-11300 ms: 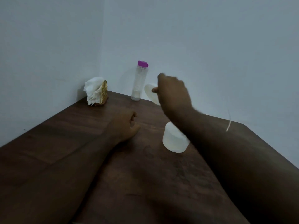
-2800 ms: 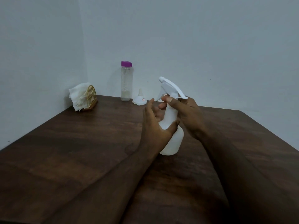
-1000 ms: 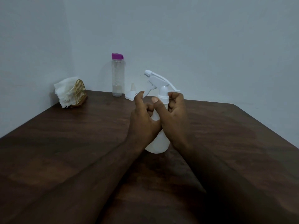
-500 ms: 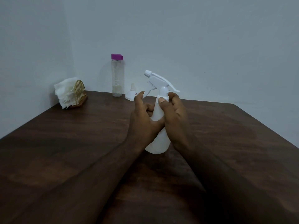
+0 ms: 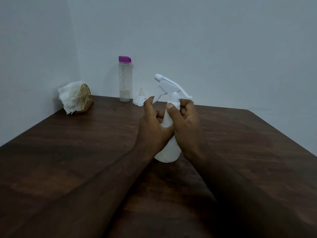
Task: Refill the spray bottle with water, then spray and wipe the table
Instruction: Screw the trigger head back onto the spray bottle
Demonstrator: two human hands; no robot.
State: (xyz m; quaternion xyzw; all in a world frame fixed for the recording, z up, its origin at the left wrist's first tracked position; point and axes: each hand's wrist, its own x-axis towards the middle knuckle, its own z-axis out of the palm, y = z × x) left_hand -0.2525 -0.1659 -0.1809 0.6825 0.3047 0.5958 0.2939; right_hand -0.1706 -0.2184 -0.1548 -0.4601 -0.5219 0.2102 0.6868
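Now, spray bottle (image 5: 167, 148): upright on worktop (image 5: 68, 152), between both hands.
Left hand (image 5: 151, 129): wrapped round body.
Right hand (image 5: 186, 124): pinching collar above.

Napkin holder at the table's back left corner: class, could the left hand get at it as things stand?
Probably yes, once freed. The left hand now grips the spray bottle; bare table lies between it and the napkin holder.
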